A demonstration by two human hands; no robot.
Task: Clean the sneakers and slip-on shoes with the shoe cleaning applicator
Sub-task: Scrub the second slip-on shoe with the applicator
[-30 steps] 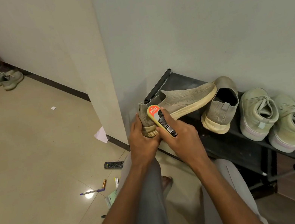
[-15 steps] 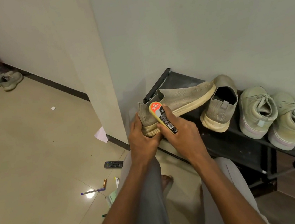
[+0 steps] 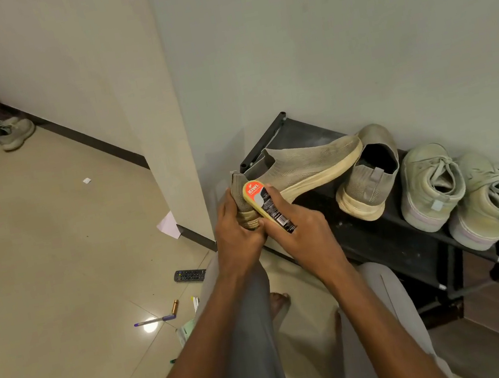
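Left hand (image 3: 237, 236) wrapped round the heel of a slip-on (image 3: 298, 168), steadying it on its side over the rack (image 3: 394, 240). Right hand (image 3: 307, 233) curled round the applicator (image 3: 265, 205), thumb along its edge, pad end pressed to the heel. Judged mid-task: first shoe under work, at its heel only. No clear sign of cleaned patches on the upper; sole rim yellowed along its length. Second slip-on (image 3: 370, 179) just beside, leaning toe-up against the wall, apparently untouched. Past it, two sneakers (image 3: 455, 189) side by side on the rack, soles dingy, laces loose, seemingly waiting their turn. So most of the job probably left.

Applicator's working face turned away, hidden. Left fingers out of sight behind the heel. Far side of the held shoe unseen. Another pair (image 3: 3, 132) on the floor far off by the red rack, too small to judge, and unclear whether part of the job.
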